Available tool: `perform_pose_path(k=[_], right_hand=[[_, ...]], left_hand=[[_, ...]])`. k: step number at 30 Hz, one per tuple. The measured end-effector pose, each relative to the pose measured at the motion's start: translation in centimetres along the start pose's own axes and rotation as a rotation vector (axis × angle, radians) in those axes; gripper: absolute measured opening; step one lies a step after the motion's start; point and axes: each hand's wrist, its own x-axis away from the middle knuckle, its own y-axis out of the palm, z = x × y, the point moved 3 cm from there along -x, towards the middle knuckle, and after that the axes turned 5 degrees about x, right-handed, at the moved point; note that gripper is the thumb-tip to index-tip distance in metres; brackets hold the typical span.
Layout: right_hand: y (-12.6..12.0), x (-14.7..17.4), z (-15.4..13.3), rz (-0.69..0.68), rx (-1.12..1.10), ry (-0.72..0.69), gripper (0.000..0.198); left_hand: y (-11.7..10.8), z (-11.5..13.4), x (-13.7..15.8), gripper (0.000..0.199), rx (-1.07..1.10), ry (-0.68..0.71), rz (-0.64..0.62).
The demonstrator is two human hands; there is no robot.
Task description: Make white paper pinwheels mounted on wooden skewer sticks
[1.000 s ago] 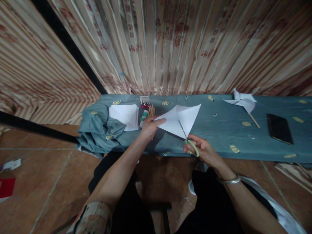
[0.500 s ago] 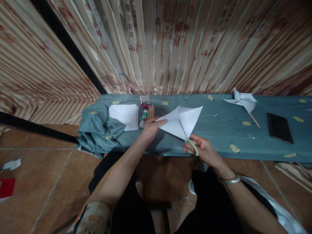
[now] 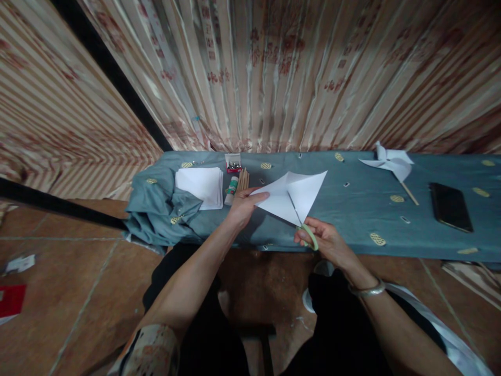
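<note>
Presently, left hand (image 3: 243, 206) pinches the white sheet (image 3: 272, 196) at its left corner, above the bench (image 3: 348, 214); right hand (image 3: 321, 234) grips green-handled scissors (image 3: 312, 239), blade across the sheet. Risk: unsupported far corner could sag or twist, skewing the cut.

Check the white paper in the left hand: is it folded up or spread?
Spread, though not flat: the white paper shows a broad face, bent near its middle, corners apart.
</note>
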Motion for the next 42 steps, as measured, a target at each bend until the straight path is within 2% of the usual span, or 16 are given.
perform_pose_path(k=[15, 27, 35, 42], right_hand=[[0.0, -0.1, 0.3, 0.037, -0.03, 0.0, 0.053], [0.1, -0.2, 0.6, 0.01, -0.03, 0.007, 0.052], [0.2, 0.1, 0.7, -0.134, 0.025, 0.053, 0.063], [-1.9, 1.6, 0.9, -0.356, 0.058, 0.205, 0.057]], left_hand=[[-0.1, 0.0, 0.1, 0.037, -0.004, -0.004, -0.002], [-0.1, 0.0, 0.1, 0.038, 0.0, -0.007, 0.0], [-0.5, 1.1, -0.1, 0.038, 0.048, 0.034, 0.038], [-1.6, 2.8, -0.1, 0.042, 0.088, 0.095, 0.099]])
